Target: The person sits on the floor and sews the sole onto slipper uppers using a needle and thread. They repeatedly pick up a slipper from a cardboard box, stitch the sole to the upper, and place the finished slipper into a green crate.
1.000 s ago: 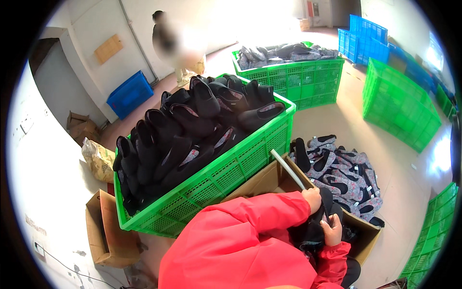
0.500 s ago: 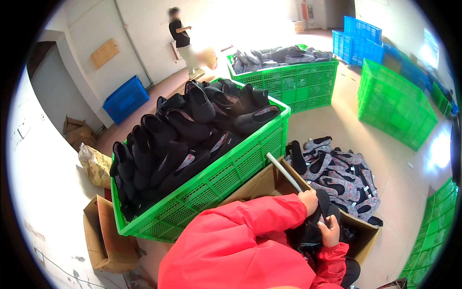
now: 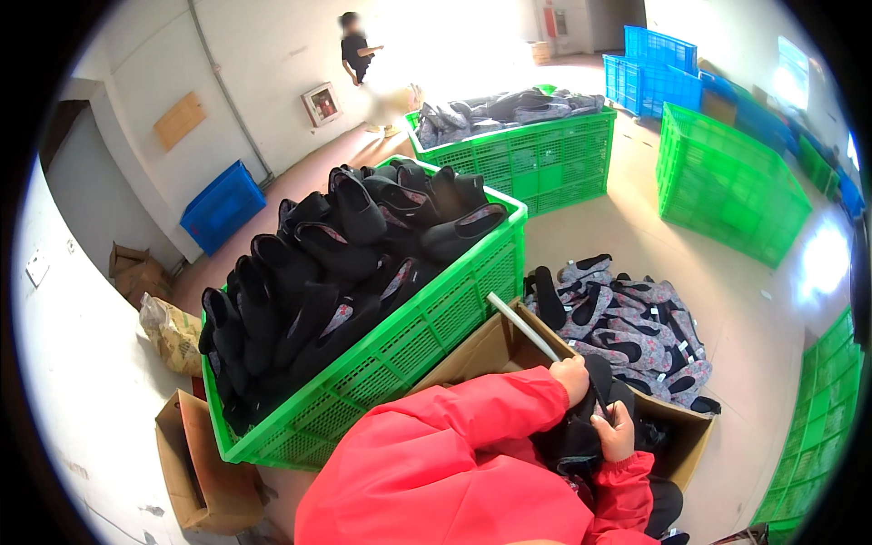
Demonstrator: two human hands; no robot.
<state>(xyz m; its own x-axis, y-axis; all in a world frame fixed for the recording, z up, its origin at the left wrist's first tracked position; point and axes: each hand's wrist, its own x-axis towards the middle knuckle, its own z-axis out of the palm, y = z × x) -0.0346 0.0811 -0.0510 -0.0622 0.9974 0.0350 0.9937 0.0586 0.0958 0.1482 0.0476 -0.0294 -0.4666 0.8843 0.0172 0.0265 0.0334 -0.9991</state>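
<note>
My left hand (image 3: pixel 570 378) is closed around the lower end of a pale rod (image 3: pixel 525 325), which slants up and away to the left. Close beside it, my right hand (image 3: pixel 615 431) pinches the edge of a black shoe (image 3: pixel 599 374) between thumb and fingers. Both hands are over an open cardboard box (image 3: pixel 688 445), with more black pieces inside it. My red sleeves hide much of the box and the lower part of the shoe. How the rod's hidden end meets the shoe, I cannot tell.
A green crate (image 3: pixel 381 386) heaped with black shoes (image 3: pixel 350 245) stands left of the box. Grey patterned shoe pieces (image 3: pixel 627 331) lie piled on the floor beyond. Further off are another filled green crate (image 3: pixel 545 168), blue crates (image 3: pixel 649 82) and a person (image 3: pixel 356 50).
The whole view has shifted slightly. My hands keep their hold on the rod and the black shoe, moving only a little. The person in the background has changed posture.
</note>
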